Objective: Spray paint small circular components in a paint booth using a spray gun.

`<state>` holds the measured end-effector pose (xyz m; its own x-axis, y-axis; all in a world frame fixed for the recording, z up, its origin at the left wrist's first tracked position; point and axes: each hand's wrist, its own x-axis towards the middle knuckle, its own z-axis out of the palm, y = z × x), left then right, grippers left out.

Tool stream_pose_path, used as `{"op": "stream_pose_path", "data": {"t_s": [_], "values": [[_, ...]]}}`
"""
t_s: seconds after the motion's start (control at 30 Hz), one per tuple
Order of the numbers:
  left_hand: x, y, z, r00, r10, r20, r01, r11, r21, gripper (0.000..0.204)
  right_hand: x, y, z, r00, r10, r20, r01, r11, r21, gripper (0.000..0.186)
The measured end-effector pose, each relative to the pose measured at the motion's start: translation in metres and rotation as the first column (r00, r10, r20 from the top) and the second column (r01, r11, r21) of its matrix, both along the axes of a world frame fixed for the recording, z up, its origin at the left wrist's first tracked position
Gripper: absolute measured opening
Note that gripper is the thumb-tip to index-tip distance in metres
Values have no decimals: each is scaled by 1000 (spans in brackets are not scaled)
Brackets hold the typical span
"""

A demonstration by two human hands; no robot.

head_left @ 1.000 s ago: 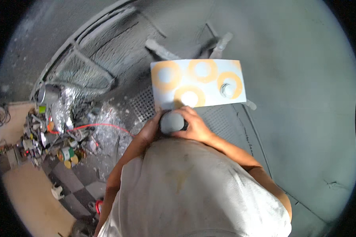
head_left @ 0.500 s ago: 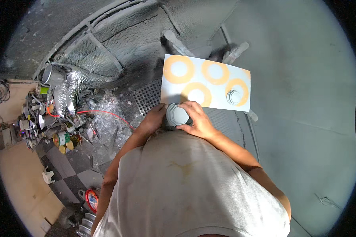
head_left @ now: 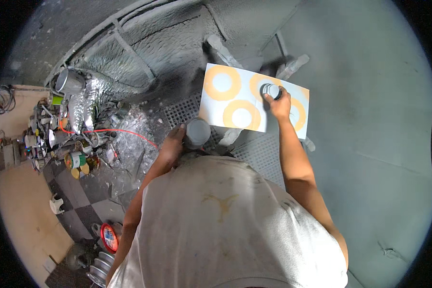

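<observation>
My left hand (head_left: 174,140) is closed on the left side of a round grey cup-like container (head_left: 198,133), held near my front. Its round top looks smooth and pale grey; whether that is a surface inside or a closed face I cannot tell. Out over the white board (head_left: 232,96), my right hand (head_left: 280,103) has its thumb and fingers around a stepped, round grey lid-like piece (head_left: 272,91). That piece is over the upper middle orange ring (head_left: 257,84). My hand and forearm cover part of the board, including part of the right-hand ring (head_left: 300,115).
Pale coated bars (head_left: 221,50) stick out behind the board. A perforated grey grate (head_left: 259,156) is below it. An orange hose (head_left: 125,130) runs along the left, near cluttered cans (head_left: 75,160) and a white stool (head_left: 56,204). A grey wall (head_left: 369,120) rises on the right.
My right hand has left the container and reached out over the board, now gripping a stepped round piece. My left hand keeps the container, shifted slightly left. The stepped face it showed before is gone.
</observation>
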<state>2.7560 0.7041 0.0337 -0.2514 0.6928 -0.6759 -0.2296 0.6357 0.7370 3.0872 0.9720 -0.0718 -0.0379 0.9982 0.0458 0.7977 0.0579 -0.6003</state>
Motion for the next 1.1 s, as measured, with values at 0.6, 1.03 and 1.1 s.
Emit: {"op": "stream_pose_path", "data": {"t_s": [0.6,1.03,1.1], "values": [[12,9,-56,990,70,124,-91,980,175,24,-109,-118,83,905,425,-18,-424,896,-131,75],[24,22,-77,996,-7,94,-35,899,437,35,-65,-105,41,927,242,287,-144,936,-321,78],[25,49,-65,997,-36,69,5,916,402,42,-52,-119,44,980,127,153,-94,973,-209,81]]}}
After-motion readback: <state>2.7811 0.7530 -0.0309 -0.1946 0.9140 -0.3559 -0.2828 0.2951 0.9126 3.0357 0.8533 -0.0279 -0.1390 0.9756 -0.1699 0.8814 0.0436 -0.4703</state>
